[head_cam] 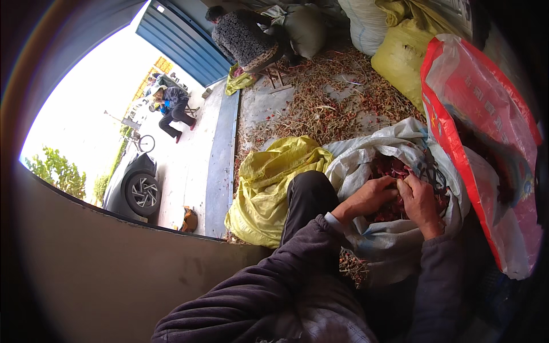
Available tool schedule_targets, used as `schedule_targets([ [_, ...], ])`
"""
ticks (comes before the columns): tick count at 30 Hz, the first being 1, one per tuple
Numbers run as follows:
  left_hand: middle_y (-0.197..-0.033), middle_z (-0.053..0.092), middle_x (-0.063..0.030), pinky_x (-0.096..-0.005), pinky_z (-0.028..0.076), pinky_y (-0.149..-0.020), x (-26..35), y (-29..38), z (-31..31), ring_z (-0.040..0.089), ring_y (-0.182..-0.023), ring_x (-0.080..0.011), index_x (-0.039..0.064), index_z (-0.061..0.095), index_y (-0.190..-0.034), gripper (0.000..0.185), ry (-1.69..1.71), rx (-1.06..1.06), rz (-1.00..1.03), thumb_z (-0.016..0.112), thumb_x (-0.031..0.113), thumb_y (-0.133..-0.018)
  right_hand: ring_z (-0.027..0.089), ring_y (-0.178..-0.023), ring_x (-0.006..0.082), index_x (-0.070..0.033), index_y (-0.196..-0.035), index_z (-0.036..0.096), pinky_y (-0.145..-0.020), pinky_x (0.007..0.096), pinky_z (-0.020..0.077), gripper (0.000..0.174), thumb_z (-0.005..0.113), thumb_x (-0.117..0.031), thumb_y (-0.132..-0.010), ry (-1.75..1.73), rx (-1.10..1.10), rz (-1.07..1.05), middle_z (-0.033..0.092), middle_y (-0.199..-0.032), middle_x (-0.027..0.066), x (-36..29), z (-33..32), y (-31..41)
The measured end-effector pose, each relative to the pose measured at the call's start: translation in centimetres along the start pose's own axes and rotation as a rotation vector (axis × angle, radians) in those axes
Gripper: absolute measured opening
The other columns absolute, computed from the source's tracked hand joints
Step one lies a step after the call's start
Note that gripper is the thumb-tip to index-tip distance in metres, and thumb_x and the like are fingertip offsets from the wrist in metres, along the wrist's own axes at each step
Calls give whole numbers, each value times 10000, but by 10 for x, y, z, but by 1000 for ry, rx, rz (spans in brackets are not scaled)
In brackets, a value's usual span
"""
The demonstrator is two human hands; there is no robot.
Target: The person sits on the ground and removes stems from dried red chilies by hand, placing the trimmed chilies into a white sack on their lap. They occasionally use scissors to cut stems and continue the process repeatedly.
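My left hand (373,196) and my right hand (418,201) meet over an open white woven sack (381,233), fingertips almost touching. Both pinch at a small dark red dried plant piece (404,170), mostly hidden by the fingers. More dark red dried pieces (386,165) fill the sack below, possibly chillies. The sack's mouth is rolled back around them. Dark loops (434,176), like scissor handles, lie at its right inner side.
A yellow woven sack (274,184) lies left of my knee. At right stands a red-edged plastic bag (484,128). Stems and red bits (326,107) litter the floor. Full sacks (399,60) stand behind. One person (244,38) sits inside, another (173,105) outside near a car (137,188).
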State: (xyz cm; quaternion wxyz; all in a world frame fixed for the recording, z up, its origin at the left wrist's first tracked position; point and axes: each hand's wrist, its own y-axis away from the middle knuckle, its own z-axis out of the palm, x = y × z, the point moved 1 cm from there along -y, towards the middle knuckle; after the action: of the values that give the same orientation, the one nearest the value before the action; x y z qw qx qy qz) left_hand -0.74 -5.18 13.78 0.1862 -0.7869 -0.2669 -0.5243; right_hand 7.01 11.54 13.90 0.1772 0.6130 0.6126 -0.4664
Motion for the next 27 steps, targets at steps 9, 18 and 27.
schedule_targets([
  [9, -1002, 643, -11, -267, 523, -769, 3, 3, 16, 585, -892, -72, 12, 596, -1217, 291, 557, -87, -206, 590, 245, -1043, 644, -809, 418, -7, -919, 587, -683, 470, 500, 227, 629, -219, -990, 99, 58, -44, 655, -854, 196, -4, -4, 6],
  [18, -924, 669, -97, -331, 521, -704, 4, -6, 17, 607, -769, -131, 0, 610, -1093, 206, 108, -54, 107, 633, 173, -983, 627, -752, 365, -32, -882, 569, -635, 440, 487, 230, 611, -222, -1005, 104, 59, -9, 623, -808, 149, 0, -9, 11],
  [27, -800, 607, -117, -378, 536, -685, 20, -3, 13, 646, -700, -321, 25, 626, -983, 151, -129, -57, 513, 694, 63, -854, 469, -605, 65, -88, -839, 610, -537, 249, 401, 255, 631, -275, -1011, -924, -165, 811, 548, -674, -50, 8, -19, 15],
])
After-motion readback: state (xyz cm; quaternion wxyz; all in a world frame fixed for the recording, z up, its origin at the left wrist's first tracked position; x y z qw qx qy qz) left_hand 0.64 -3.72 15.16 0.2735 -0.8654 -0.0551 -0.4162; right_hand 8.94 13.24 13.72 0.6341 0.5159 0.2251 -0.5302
